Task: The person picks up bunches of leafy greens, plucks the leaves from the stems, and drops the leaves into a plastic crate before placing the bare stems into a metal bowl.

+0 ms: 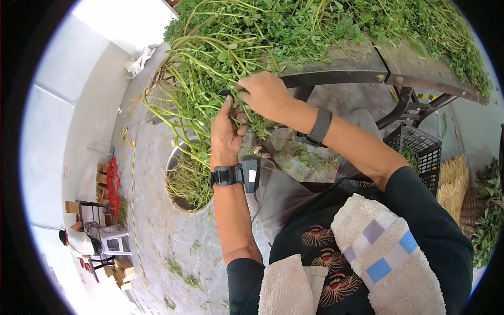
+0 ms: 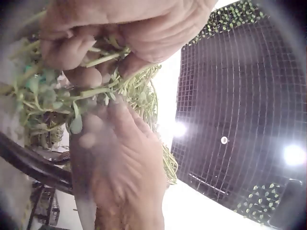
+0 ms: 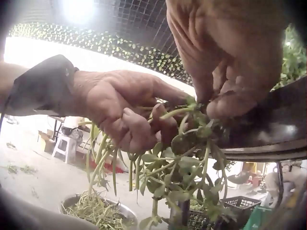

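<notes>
Green leafy stems (image 3: pixel 187 167) hang from my left hand (image 3: pixel 127 108), whose fingers curl round them in the right wrist view. My right hand (image 3: pixel 230 62) pinches at the top of the same stems, close to the left fingertips. In the head view the left hand (image 1: pixel 227 131) is palm up at the table's corner, and the right hand (image 1: pixel 265 97) comes in from the right, its fingers bent. A dark object (image 1: pixel 224 93) shows between the two hands; what it is I cannot tell. A large heap of greens (image 1: pixel 294 31) covers the table (image 1: pixel 336 65).
Below the table's left end stands a metal basin (image 1: pixel 170 178) holding stems. A black crate (image 1: pixel 428 152) is at the right beside straw bundles (image 1: pixel 452 184). Far left, a person (image 1: pixel 79 241) sits near a white stool (image 1: pixel 113 241). Scraps lie on the floor.
</notes>
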Demonstrator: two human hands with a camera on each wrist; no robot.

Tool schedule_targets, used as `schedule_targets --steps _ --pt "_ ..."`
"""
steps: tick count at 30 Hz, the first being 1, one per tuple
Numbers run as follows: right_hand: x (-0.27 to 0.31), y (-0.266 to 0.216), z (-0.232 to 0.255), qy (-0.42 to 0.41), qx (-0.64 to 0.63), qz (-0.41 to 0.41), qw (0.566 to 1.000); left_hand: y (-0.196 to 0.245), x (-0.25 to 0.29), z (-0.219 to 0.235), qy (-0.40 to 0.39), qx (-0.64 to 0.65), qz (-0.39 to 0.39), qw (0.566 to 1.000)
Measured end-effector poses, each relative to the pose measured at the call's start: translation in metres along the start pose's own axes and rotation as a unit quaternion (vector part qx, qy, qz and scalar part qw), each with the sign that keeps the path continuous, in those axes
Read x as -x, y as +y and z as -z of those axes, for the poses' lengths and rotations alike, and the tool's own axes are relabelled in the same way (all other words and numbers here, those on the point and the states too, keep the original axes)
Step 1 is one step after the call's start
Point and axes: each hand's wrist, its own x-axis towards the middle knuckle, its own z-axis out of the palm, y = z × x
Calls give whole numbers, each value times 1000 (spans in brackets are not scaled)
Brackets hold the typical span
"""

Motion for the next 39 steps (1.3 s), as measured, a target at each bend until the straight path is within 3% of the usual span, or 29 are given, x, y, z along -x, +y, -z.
schedule_targets --steps 1,3,7,9,10,12,13,15,16,17,18,19,20,22,24,26,27,28,29,30,35,37,38,39 --pt "-1 4 1 -2 0 0 1000 0 2 0 1 1 0 1000" --pt "-4 11 8 -11 -164 -21 986 1 4 -2 7 -1 -4 1000" --pt "-4 15 16 -53 -184 -2 981 1 4 -8 -7 -8 -33 999" --pt "1 16 12 -98 -166 36 981 -3 2 -16 37 -70 -84 993" --pt "2 19 11 -98 -167 37 980 -3 0 -16 38 -70 -85 993" --pt "4 25 10 -72 -121 128 982 -6 -5 -16 58 -74 -108 990" --pt "5 14 25 -72 -122 126 982 -6 -3 -20 106 -91 -118 983" --pt "16 -6 57 -250 -295 45 921 -13 -12 -12 86 -65 -120 987" --pt "19 -5 62 -251 -294 46 921 -13 -14 -12 62 -37 -130 989" --pt "23 -3 66 -257 -442 -67 857 -14 -14 -9 54 -67 -133 987" --pt "26 -1 69 -254 -573 -177 759 -13 -10 -9 56 -65 -134 987" --pt "27 6 64 -217 -647 -214 699 -13 -6 -9 56 -78 -114 989" --pt "28 11 64 -219 -646 -212 700 -14 -2 -10 55 -90 -95 990" --pt "25 8 67 -176 -735 -252 605 -17 3 -10 55 -103 -95 989" --pt "18 1 59 -164 -724 -243 625 -23 3 -7 33 -73 -114 990" --pt "5 -3 46 -230 -553 -231 767 -25 0 -7 31 -87 -124 988" --pt "0 -15 37 -156 -447 -150 868 -27 -2 -6 33 -97 -133 986" --pt "-4 -21 28 -156 -447 -150 868 -28 -3 -5 35 -106 -142 983" --pt "-7 -26 19 -109 -317 -72 939 -30 -5 -4 35 -105 -143 983" --pt "-8 -28 9 -58 -178 8 982 -32 -6 -4 32 -111 -160 980" --pt "-11 -13 -27 -42 -153 22 987 -28 4 0 49 -143 -152 977" --pt "-12 -10 -12 -97 -311 -21 945 -30 5 4 30 -134 -159 978" --pt "-10 -9 -3 -100 -311 -24 945 -32 6 5 32 -133 -155 978" --pt "-9 -8 8 -199 -476 -129 847 -33 6 5 47 -116 -151 981"
